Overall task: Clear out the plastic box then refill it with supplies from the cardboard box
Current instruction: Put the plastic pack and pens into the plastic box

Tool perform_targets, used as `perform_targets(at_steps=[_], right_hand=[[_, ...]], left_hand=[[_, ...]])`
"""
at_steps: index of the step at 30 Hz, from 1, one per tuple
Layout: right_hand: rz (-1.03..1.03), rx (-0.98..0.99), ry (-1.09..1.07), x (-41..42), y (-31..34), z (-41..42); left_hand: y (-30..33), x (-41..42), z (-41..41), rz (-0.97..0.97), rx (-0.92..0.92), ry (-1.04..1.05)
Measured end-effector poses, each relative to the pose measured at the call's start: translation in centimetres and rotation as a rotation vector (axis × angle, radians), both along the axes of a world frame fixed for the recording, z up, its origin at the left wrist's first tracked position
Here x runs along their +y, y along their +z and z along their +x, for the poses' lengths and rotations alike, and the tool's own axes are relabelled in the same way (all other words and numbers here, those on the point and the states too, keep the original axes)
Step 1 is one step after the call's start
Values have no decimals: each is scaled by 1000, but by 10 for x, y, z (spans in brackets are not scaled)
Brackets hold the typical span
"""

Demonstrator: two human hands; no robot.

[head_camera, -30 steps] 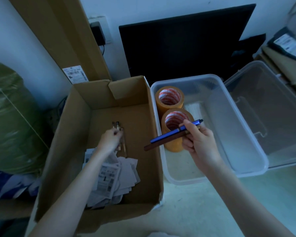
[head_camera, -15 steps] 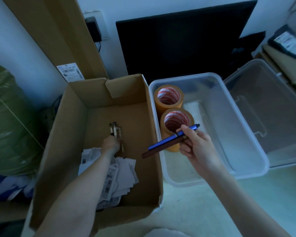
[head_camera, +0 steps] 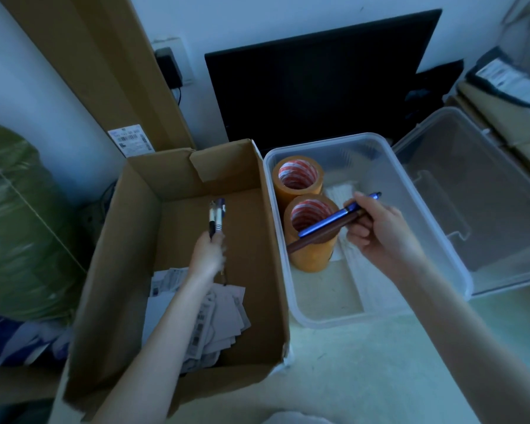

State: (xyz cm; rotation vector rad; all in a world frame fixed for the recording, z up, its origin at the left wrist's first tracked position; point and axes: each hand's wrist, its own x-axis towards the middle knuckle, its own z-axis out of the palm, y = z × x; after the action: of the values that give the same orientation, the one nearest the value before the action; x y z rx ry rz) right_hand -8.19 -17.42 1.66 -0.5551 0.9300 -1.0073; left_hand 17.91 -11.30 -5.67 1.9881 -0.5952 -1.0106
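At far left lay a green bundle (head_camera: 16,221), and a tall flattened carton (head_camera: 83,56) leaned on the wall, its white barcode label (head_camera: 130,143) too small to read. The open cardboard box (head_camera: 117,249) held a heap of printed paper slips (head_camera: 221,313) with barcodes, the print illegible. Inside it the left hand (head_camera: 207,255) was clenched around a few pens (head_camera: 216,217), points up. Just right, touching the cardboard, stood the clear plastic box (head_camera: 410,240) with two rolls of tan packing tape (head_camera: 297,179), red-and-white cores, no brand legible. Over the nearer roll the right hand (head_camera: 377,231) gripped a blue pen (head_camera: 328,221) and a brown one (head_camera: 312,240). The box's lid (head_camera: 478,209) lay beside it.
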Motion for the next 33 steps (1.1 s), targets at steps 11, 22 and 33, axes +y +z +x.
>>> perform_targets(at_steps=[11, 22, 33], right_hand=[[-201, 891, 312, -107, -28, -33], [-132, 1189, 589, -141, -100, 2], [-326, 830, 150, -118, -45, -14]], left_hand=[[39, 39, -50, -151, 266, -114], [48, 30, -59, -198, 153, -120], [57, 36, -60, -290, 65, -195]])
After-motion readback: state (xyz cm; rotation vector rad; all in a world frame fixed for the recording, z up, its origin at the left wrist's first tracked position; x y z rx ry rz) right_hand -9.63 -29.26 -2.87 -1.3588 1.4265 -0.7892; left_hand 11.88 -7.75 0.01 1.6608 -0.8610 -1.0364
